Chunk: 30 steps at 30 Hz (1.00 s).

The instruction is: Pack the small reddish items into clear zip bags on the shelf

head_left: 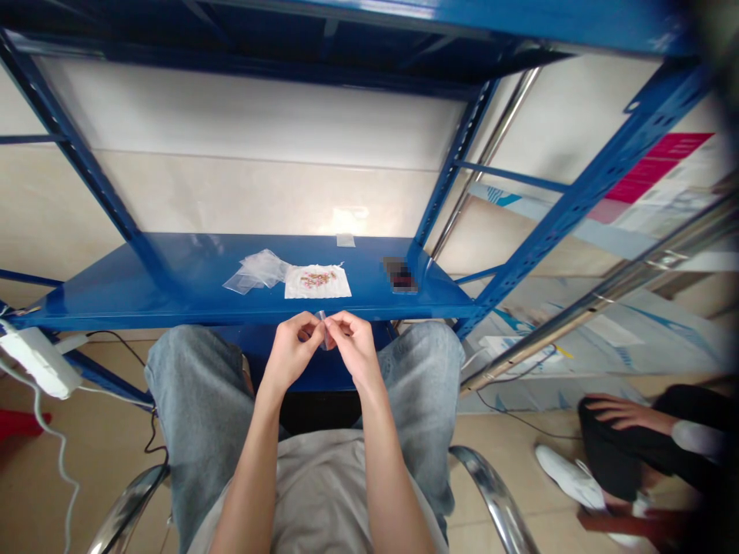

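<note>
Above my lap, in front of the shelf's edge, both hands pinch a small clear plastic bag. My left hand grips its left side between thumb and fingertips, and my right hand grips its right side. Whether anything is inside the bag I cannot tell. Just beyond the hands, a white cloth or paper sheet lies on the blue shelf with many small pinkish and brownish pieces on it. Left of the sheet is a loose pile of clear plastic bags.
A small whitish packet lies near the shelf's back. Farther right is a dark, blurred-out flat object. A blue upper shelf hangs overhead. A white power strip is at left; another person's hand rests on a knee at right.
</note>
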{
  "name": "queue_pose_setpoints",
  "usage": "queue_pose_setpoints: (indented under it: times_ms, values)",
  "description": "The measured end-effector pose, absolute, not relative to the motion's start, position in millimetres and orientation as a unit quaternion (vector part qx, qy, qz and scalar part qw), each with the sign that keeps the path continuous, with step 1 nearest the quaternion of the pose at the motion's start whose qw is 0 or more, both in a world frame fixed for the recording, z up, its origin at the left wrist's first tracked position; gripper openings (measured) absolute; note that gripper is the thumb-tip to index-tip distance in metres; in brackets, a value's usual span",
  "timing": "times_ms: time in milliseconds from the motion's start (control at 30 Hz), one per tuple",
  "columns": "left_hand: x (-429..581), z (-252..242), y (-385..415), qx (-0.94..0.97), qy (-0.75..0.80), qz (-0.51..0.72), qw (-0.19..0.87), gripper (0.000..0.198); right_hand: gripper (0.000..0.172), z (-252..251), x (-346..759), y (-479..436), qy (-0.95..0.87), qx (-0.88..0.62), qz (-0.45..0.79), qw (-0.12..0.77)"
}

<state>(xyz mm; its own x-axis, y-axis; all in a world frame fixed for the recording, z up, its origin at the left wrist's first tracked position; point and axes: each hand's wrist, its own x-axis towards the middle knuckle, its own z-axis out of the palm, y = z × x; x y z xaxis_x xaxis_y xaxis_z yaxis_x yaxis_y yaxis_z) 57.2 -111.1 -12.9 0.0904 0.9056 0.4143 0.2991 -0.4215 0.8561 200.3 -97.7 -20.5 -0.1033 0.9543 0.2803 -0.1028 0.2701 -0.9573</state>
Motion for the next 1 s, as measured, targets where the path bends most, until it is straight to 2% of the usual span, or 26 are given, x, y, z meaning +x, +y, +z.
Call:
queue_pose_setpoints:
  times_ms: [100, 233, 333, 467, 600, 733, 833, 933, 1000]
  values:
    - [64.7, -15.2, -111.4, 0.678, 0.510, 0.482, 0.217, 0.025, 0.021, -22.4, 200.1, -98.1, -0.621, -0.406, 0.402, 0.537]
    - [74.7, -18.0, -112.3, 0.672, 0.623, 0.393, 0.073, 0.021, 0.017, -28.7, 197.6, -97.0, -0.675, -0.510, 0.227, 0.482]
    - [78.3, -18.0, -113.3, 0.664, 0.657, 0.355, 0.040, 0.021, 0.016, -34.3, 196.5, -94.3, -0.659, -0.580, 0.156, 0.453]
    - [76.9, -14.9, -114.5, 0.677, 0.647, 0.348, 0.047, 0.022, 0.004, -37.5, 200.9, -90.8, -0.679, -0.529, 0.179, 0.477]
    - [72.3, -13.3, -114.5, 0.705, 0.618, 0.345, 0.048, 0.019, 0.023, -40.0, 207.5, -87.9, -0.686, -0.474, 0.241, 0.497]
    - [70.7, -16.3, -113.0, 0.720, 0.612, 0.322, 0.052, 0.017, 0.029, -43.5, 205.8, -87.3, -0.689, -0.476, 0.243, 0.488]
    - [76.3, -20.0, -112.7, 0.692, 0.635, 0.343, 0.022, 0.018, 0.033, -42.3, 199.7, -90.1, -0.671, -0.523, 0.200, 0.486]
    - [87.2, -22.5, -114.1, 0.643, 0.651, 0.404, 0.002, 0.018, 0.024, -37.5, 195.7, -93.4, -0.629, -0.577, 0.145, 0.499]
    - [93.7, -22.5, -115.5, 0.634, 0.636, 0.440, 0.017, 0.018, 0.018, -34.4, 197.1, -94.2, -0.623, -0.566, 0.163, 0.515]
